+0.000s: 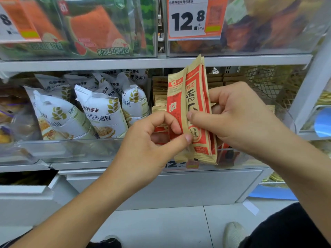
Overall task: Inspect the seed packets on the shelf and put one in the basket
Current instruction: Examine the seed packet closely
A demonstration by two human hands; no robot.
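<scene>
Shop shelf of clear bins, two seed packets held up before it.

The left hand pinches the left packet between thumb and forefinger; the right hand grips the right packet, thumb on its face. More packets are stacked in the bin behind, beside bread bags.

Left grip, right grip pinching (forearms extended).

"12.8" on price tag; "香瓜" on seed packet.
</scene>
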